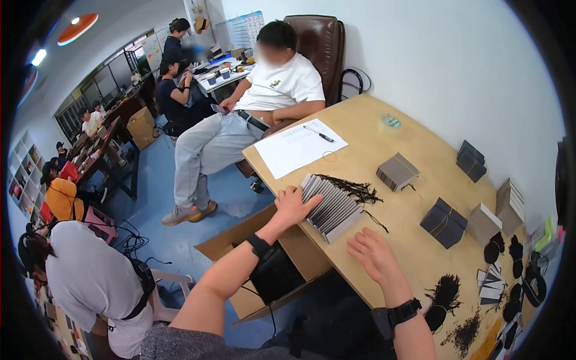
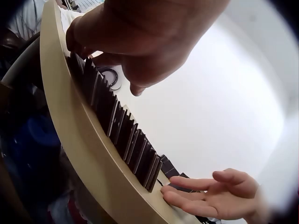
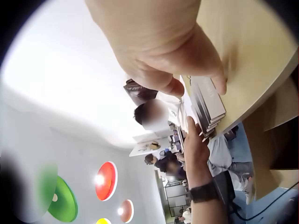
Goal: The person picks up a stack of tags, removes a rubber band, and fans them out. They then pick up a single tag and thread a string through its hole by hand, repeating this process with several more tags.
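Note:
A row of thin grey-and-white cards (image 1: pixel 333 215) leans in a slanted line along the table's near edge. My left hand (image 1: pixel 293 207) rests at its far left end, fingertips touching the end cards and thumb spread over the top edges. In the left wrist view that hand (image 2: pixel 135 39) reaches over the end of the dark-edged row (image 2: pixel 122 128). My right hand (image 1: pixel 373 257) is held just off the row's other end, palm turned towards it, fingers extended and holding nothing. Black cords (image 1: pixel 354 188) lie behind the cards.
On the table (image 1: pixel 360 126) are a paper sheet (image 1: pixel 294 150) with a pen, grey stacks (image 1: pixel 397 172), dark banded stacks (image 1: pixel 444 222) and black cord bundles (image 1: pixel 444 294). An open carton (image 1: pixel 303 255) stands below the edge; a seated person (image 1: pixel 276 90) is beyond.

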The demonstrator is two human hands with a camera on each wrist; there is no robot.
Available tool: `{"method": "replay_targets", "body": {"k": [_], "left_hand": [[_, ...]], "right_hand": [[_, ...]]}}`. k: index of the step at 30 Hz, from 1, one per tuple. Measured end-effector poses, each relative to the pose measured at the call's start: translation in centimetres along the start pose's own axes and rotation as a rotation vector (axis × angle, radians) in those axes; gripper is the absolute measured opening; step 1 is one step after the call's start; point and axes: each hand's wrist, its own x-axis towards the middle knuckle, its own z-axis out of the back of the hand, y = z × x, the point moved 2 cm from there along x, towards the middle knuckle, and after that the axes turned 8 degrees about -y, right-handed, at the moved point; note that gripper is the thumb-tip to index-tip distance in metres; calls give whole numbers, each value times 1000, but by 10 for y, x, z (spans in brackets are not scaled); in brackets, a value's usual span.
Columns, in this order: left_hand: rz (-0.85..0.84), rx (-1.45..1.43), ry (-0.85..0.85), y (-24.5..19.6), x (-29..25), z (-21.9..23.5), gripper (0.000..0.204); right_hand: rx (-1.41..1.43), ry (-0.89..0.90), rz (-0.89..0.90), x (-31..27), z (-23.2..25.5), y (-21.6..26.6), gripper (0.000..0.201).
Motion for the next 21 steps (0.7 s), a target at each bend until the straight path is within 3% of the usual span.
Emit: {"method": "replay_targets", "body": {"k": [5,6,7,9,11,13,14,16,17,19,20,21], "left_hand": [[32,-168,43,-6,-7,3,78],[18,-168,-82,-6,-9,-1,68],[22,-170,-75,-2,-3,-3,68],[218,-430,-22,12,16,-16,65],[263,-715,-45,44,35,-48,49],[404,-881,194,35,35,-32,43],[406,-881,221,31,28,-30,43],[150,-597,202,15,26,-21,41],[141,-599,214,6,20,-21,41],[50,-619,116,-12,0,-15,76],[46,-620,130,-20,-14,-14,76],[-77,-291,106,-30,-29,-14,94]], "right_hand": [[29,7,-14,9,-8,-4,72],[32,3,-8,11,-10,-5,71],[31,-3,-13,14,-12,-7,71],[13,50,2,17,-10,-9,65],[7,43,-9,22,-9,-9,62],[9,41,-21,20,-10,-12,58],[-25,51,7,18,-12,-12,58],[-52,58,49,18,-14,-15,58],[-49,65,50,19,-13,-18,57],[-38,60,55,17,-17,-21,57],[-102,32,68,13,-21,-21,56],[-165,6,81,11,-24,-20,56]]}}
